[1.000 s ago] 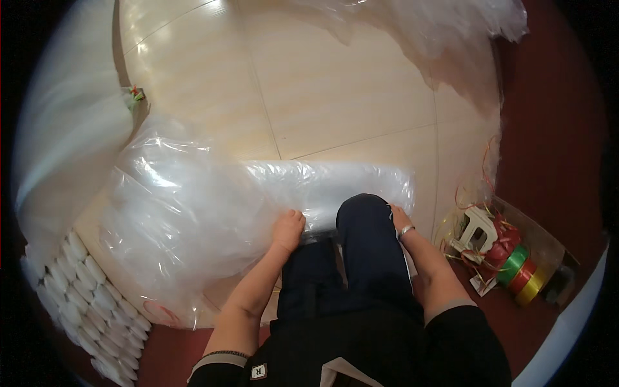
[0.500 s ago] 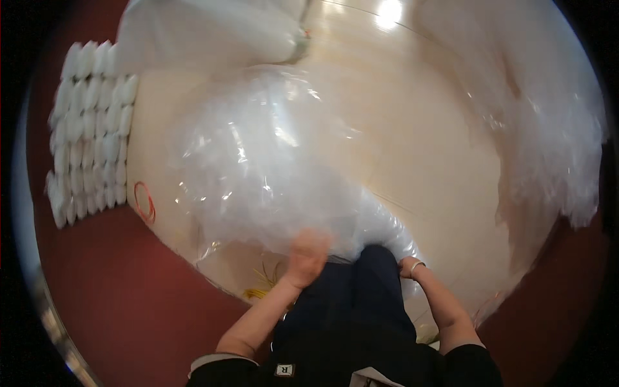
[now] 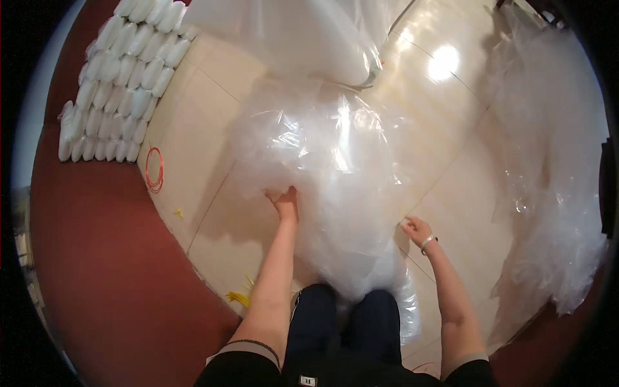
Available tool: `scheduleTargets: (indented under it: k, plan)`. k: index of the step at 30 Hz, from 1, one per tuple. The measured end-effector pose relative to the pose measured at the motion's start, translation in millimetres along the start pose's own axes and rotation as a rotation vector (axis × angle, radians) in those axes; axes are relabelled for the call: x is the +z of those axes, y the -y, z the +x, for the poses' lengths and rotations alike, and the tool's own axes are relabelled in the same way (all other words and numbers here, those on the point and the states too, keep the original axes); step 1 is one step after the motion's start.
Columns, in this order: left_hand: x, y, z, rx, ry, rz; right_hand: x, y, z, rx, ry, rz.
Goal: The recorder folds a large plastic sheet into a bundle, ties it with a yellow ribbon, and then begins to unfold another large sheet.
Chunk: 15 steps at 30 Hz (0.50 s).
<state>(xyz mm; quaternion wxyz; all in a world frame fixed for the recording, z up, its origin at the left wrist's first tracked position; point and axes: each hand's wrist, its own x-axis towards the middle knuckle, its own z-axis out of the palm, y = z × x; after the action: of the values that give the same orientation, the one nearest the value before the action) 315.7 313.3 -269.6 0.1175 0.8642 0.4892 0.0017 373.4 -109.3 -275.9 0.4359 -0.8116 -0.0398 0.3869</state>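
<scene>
A big, crumpled sheet of clear plastic film (image 3: pixel 348 213) lies puffed up on the floor before me, reaching back to my knees. My left hand (image 3: pixel 284 204) is at the film's left edge, its fingers closed on the film and partly covered by it. To the right of the film, my right hand (image 3: pixel 418 230) is held low over the tiles with fingers curled into a pinch. Whatever they hold, if anything, is too small to make out. A band sits on that wrist.
Stacked white plastic-wrapped bundles (image 3: pixel 119 90) stand at the far left, with a coil of red cord (image 3: pixel 155 169) below them. Yellow ties (image 3: pixel 238 298) lie by my left forearm. A large whitish plastic bag (image 3: pixel 290 39) is ahead; more clear film (image 3: pixel 548 168) heaps at right.
My left hand has moved forward from beside my lap to the film's left edge. My right hand has moved forward from beside my knee. The view has shifted, and the film lies more bunched.
</scene>
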Motion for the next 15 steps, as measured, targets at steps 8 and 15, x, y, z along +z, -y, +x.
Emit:
scheduleTargets:
  k: [8,15]
  plan:
    - [48,-91,37,0.809,0.209,0.298,58,6,141,-0.079,0.033,-0.337]
    - [27,-126,36,0.879,0.462,0.739,78,169,172,-0.675,-0.557,-0.156]
